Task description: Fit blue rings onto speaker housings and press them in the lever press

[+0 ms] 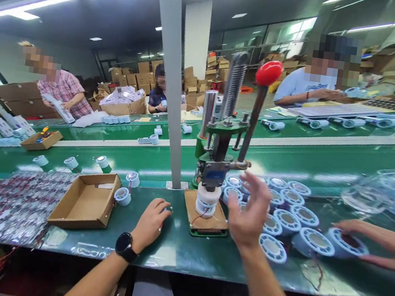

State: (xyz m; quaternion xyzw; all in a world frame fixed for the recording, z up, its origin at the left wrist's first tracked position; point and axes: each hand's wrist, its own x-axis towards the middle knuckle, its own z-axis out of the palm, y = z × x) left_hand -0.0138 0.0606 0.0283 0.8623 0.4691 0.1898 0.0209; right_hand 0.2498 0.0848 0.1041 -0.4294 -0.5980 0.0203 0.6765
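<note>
My left hand (151, 224) rests on the green bench left of a hand press (215, 170), its fingers loosely bent, thumb and fingertips apart. Nothing shows between them. My right hand (250, 211) is raised beside the press on its right, fingers spread, holding nothing visible. Above that hand is the press lever with a red knob (269, 73). Under the ram, a white and light-blue round housing (206, 206) with a thin red wire stands upright on the brown base pad (190, 205). Several similar round housings (305, 215) lie to the right, some partly hidden behind my right hand.
A cardboard tray (84, 201) sits left, next to wired parts (19, 202) on clear plastic. Another person's hand (381, 245) grips a housing at right. A grey post (172, 81) rises behind the bench. Clear plastic bags (370, 190) lie at right. Co-workers sit across the green belt (118, 142).
</note>
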